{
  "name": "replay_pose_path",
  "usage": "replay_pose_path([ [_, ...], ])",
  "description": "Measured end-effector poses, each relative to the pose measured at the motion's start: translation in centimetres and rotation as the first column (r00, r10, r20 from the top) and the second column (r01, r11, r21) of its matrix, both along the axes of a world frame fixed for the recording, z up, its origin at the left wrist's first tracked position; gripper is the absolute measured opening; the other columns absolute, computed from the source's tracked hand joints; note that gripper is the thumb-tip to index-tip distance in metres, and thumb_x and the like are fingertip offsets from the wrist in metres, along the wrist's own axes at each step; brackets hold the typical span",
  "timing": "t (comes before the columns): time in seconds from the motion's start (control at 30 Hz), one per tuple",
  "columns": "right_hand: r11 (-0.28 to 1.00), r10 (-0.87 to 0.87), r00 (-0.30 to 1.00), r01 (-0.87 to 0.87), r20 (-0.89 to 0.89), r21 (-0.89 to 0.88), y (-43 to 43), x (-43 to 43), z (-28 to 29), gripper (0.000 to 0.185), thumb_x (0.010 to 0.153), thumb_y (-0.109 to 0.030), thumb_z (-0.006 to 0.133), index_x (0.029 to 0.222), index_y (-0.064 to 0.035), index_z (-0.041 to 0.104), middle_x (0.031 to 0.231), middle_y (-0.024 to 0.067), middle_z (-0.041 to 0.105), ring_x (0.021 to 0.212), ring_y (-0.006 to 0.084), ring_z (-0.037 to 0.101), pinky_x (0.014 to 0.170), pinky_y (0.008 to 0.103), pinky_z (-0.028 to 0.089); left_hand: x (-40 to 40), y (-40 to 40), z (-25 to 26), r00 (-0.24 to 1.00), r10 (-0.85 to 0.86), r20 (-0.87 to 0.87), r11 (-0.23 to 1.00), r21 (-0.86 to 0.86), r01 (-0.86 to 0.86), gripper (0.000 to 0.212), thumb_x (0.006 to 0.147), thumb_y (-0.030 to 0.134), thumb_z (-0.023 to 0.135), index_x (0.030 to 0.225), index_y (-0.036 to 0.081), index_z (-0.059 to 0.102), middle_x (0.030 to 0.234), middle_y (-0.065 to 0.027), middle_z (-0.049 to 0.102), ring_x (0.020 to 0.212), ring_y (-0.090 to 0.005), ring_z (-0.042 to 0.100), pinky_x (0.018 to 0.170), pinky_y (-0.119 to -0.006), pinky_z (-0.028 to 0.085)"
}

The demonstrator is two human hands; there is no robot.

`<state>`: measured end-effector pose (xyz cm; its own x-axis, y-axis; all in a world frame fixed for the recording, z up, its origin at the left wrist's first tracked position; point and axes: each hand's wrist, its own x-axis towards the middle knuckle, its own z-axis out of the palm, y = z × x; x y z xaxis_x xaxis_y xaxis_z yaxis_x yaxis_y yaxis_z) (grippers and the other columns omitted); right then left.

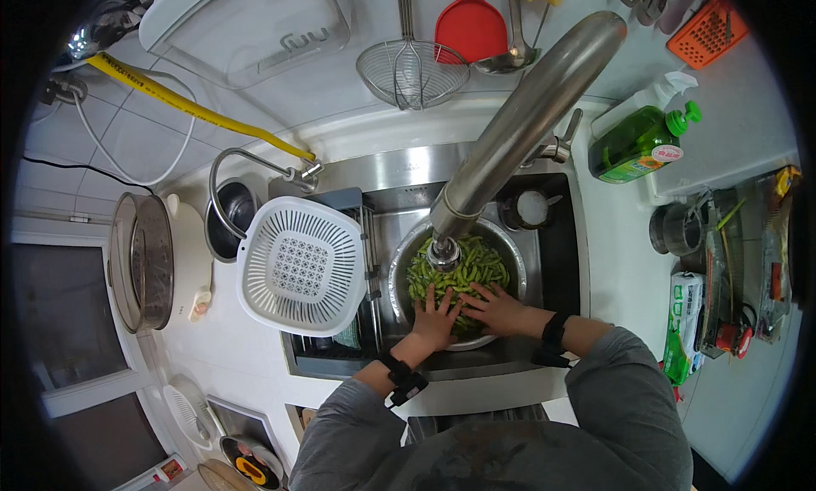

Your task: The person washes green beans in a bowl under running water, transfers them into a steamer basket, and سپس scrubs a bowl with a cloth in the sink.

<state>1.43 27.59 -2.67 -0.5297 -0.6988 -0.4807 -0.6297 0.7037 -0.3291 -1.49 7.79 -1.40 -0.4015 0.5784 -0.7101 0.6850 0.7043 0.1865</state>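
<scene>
A round stainless steel basin [521, 271] sits in the sink, filled with green edamame pods [479, 261]. Both my hands rest palm down on the pods at the basin's near side. My left hand [435, 325] has its fingers spread on the pods, its wrist over the near rim. Beside it, my right hand [500, 311] also spreads its fingers, pointing left. Neither hand appears to grip anything, though what lies under the palms is hidden. The large faucet [510, 128] reaches over the basin, its spout head [444, 254] just above the pods.
A white plastic colander [299, 268] rests over the sink's left side, near a thin curved tap [255, 153]. A jar-like container [528, 209] stands in the sink's back right. Green soap bottle [631, 144] and wipes pack [684, 325] are at right. A wire strainer [413, 74] hangs behind.
</scene>
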Motion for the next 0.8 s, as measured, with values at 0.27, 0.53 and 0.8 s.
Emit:
replay_pose_path([
  [0.27, 0.980, -0.182, 0.970, 0.192, -0.160, 0.046, -1.1, -2.9, -2.0, 0.078, 0.071, -0.026, 0.071, 0.137, -0.0324, 0.028, 0.143, 0.0100, 0.023, 0.131, 0.0373, 0.020, 0.093, 0.0580, 0.035, -2.7, 2.4, -3.1, 0.979, 0.157, -0.133, 0.973, -0.151, -0.176, 0.096, 0.073, 0.046, 0.067, 0.143, 0.023, 0.005, 0.149, -0.0071, 0.001, 0.130, -0.0502, 0.007, 0.089, -0.060, 0.037],
  [0.53, 0.638, -0.643, 0.725, 0.686, 0.248, -0.350, 3.6, -7.8, -0.5, 0.060, 0.083, -0.018, 0.059, 0.135, -0.0100, 0.030, 0.131, 0.0196, 0.038, 0.118, 0.0367, 0.041, 0.095, 0.0412, 0.040, -8.9, -3.4, -4.9, 0.797, 0.584, 0.156, 0.619, 0.549, -0.561, 0.052, 0.079, 0.018, 0.060, 0.127, 0.006, 0.041, 0.124, -0.0228, 0.043, 0.109, -0.0426, 0.046, 0.089, -0.044, 0.043],
  [0.8, 0.542, -0.633, 0.582, 0.804, 0.510, -0.244, -0.2, -12.1, -11.1, 0.078, 0.082, -0.053, 0.052, 0.138, -0.0056, 0.026, 0.140, 0.0227, 0.027, 0.128, 0.0370, 0.029, 0.103, 0.0423, 0.029, -11.2, -1.7, -15.0, 0.383, 0.666, 0.640, 0.290, 0.251, -0.924, 0.080, 0.075, 0.021, 0.062, 0.141, 0.016, 0.017, 0.135, -0.0297, 0.031, 0.128, -0.0395, 0.028, 0.101, -0.038, 0.031],
])
